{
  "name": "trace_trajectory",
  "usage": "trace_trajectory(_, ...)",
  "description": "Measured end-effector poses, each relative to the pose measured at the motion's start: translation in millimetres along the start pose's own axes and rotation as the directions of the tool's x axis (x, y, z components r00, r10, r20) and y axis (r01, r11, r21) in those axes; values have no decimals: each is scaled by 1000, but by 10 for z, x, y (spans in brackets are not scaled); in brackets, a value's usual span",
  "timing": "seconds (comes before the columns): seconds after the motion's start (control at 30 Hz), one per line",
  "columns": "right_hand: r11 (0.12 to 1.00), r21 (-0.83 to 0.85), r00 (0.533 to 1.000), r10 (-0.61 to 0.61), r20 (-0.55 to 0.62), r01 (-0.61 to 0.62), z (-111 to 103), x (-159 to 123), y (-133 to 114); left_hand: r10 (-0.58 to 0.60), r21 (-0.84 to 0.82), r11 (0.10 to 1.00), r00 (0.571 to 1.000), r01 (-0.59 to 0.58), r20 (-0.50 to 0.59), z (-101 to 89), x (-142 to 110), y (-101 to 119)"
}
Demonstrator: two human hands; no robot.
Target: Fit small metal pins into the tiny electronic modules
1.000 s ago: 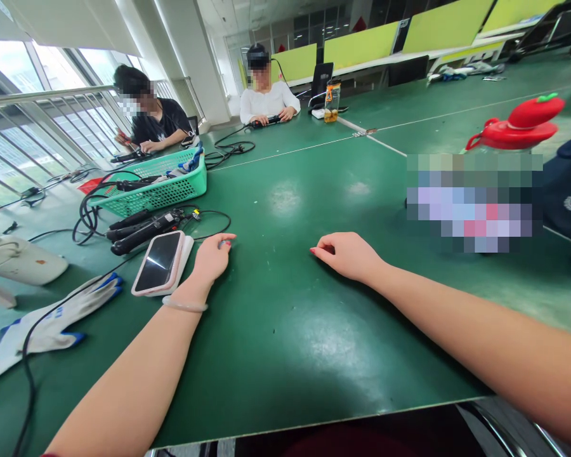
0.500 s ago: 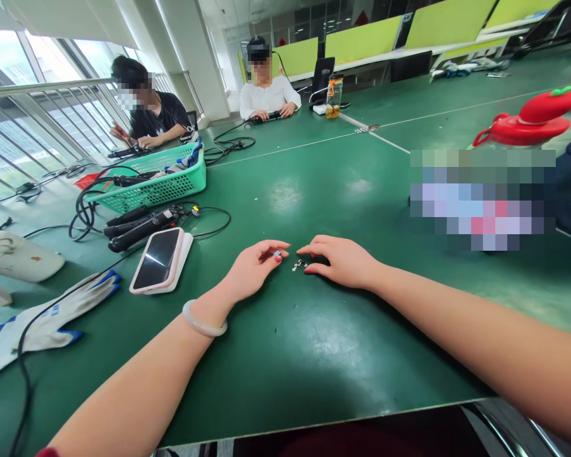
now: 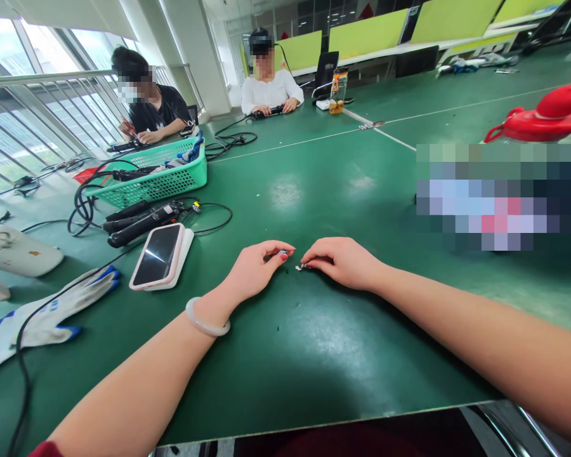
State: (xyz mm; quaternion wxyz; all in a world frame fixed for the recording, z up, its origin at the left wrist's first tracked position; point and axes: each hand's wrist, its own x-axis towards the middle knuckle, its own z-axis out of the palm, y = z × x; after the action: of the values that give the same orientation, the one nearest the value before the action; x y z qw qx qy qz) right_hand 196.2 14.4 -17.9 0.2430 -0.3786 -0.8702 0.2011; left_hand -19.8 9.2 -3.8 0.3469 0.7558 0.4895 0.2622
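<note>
My left hand (image 3: 257, 265) rests on the green table (image 3: 285, 374), its thumb and fingertips closed on a small pale bluish piece (image 3: 283, 252). Most of that piece is hidden by the fingers. Opposite it, my right hand (image 3: 342, 261) pinches a small silvery metal piece (image 3: 299, 268) between thumb and forefinger, low over the tabletop. The metal piece is too small to name. A narrow gap separates the two hands' fingertips.
To the left lie a phone (image 3: 158, 255) on a white box, black handheld devices (image 3: 143, 223) with cables, and a white-blue glove (image 3: 52, 311). Behind them stands a green basket (image 3: 157, 184). A red-lidded container (image 3: 537, 124) is at right. Two people sit across the table.
My right thumb and forefinger have closed on the small metal piece, which lay on the table between the hands before. The left hand keeps its pinch. The view has shifted slightly.
</note>
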Motion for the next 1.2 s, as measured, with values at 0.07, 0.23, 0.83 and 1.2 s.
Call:
trace_trajectory(0.07, 998, 38, 998, 42, -57, -40, -9, 2, -19, -10, 2, 1000, 1000, 10, 7, 7, -8, 5)
trace_trajectory(0.23, 990, 105, 990, 109, -87, -99, -14, 6, -45, -55, -55, 997, 998, 57, 35, 19, -19, 54)
trace_trajectory(0.83, 880, 406, 960, 280, -24, -246, 26, 9, -93, 34, 70, 997, 999, -34, -5, 59, -48, 121)
trace_trajectory(1.2, 969, 221, 958, -39, -284, 105, 35, -40, -209, 23, -62, 998, 989, -14, 147, 26, -41, 140)
